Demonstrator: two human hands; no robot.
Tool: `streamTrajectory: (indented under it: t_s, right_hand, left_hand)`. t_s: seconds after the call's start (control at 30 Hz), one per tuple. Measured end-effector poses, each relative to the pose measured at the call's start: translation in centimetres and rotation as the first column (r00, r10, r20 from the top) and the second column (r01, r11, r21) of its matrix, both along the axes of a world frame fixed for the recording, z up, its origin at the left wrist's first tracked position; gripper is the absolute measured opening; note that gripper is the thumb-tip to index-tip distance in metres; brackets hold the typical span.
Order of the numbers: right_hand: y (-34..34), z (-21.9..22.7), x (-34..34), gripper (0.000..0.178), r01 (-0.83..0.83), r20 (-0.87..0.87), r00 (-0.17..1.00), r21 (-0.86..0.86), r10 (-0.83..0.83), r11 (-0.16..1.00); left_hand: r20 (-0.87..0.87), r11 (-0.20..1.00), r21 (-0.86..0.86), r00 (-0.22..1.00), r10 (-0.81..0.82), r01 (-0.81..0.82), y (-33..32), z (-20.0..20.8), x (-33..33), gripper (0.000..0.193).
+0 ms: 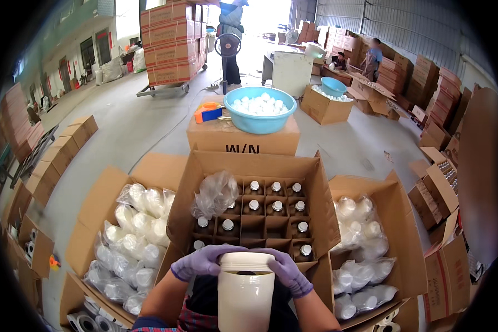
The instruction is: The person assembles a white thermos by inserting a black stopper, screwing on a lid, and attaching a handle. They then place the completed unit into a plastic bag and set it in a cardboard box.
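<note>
Directly in front of me is a cream-white plastic jar (pixel 245 301), upright and glossy. Its top has a ribbed white band (pixel 247 260), with a dark gap just beneath; whether that band is a loose lid, I cannot tell. My left hand (pixel 203 261), in a purple glove, curls over the band's left side. On the right side my right hand (pixel 289 273), gloved alike, grips with bent fingers. Beyond them a divided carton (pixel 254 163) holds several silver-capped bottles (pixel 254 206) in its cells, some cells without one. A crumpled clear plastic bag (pixel 216 193) lies over its left cells.
Bagged white bottles fill a carton (pixel 88 232) at left and another (pixel 409 243) at right. Ahead, a blue basin (pixel 260 124) of white caps and an orange-and-blue tape dispenser (pixel 207 112) sit on a closed carton (pixel 243 143). Farther off are stacked cartons, a fan (pixel 228 45) and several people.
</note>
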State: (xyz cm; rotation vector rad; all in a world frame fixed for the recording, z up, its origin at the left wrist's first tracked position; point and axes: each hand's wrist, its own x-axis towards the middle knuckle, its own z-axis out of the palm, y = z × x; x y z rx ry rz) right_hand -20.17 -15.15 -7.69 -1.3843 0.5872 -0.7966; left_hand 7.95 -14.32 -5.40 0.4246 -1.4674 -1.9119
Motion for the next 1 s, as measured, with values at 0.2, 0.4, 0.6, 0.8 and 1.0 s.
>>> streamTrajectory:
  t_s: [0.2,0.4,0.6,0.8,1.0]
  right_hand:
    - [-1.1,-1.9,0.5,0.056,0.08,0.229,0.971,-0.069,-0.062,0.994]
    - [-1.8,-2.3,-0.9,0.052,0.024,0.185,0.983,-0.149,0.004,0.988]
    - [3.0,8.4,2.4,0.06,0.088,-0.314,0.86,-0.686,-0.402,0.723]
    - [-0.3,2.1,-1.1,0.051,0.358,-0.084,0.862,-0.596,-0.499,0.719]
    - [3.6,9.5,1.7,0.061,0.129,-0.013,0.986,-0.588,-0.168,0.799]
  left_hand:
    - [0.072,0.905,-0.366,0.962,0.262,-0.219,-0.1,-0.5,-1.1,0.05]
    - [0.025,0.834,-0.477,0.945,0.327,-0.277,0.0,-0.5,-2.3,0.039]
    - [0.234,0.824,0.145,0.828,0.509,-0.548,0.4,-4.4,-3.4,0.043]
    - [0.099,0.777,0.083,0.781,0.616,-0.623,0.3,1.6,-6.2,0.042]
    - [0.256,0.752,0.365,0.836,0.485,-0.548,-1.5,-5.5,-3.6,0.05]
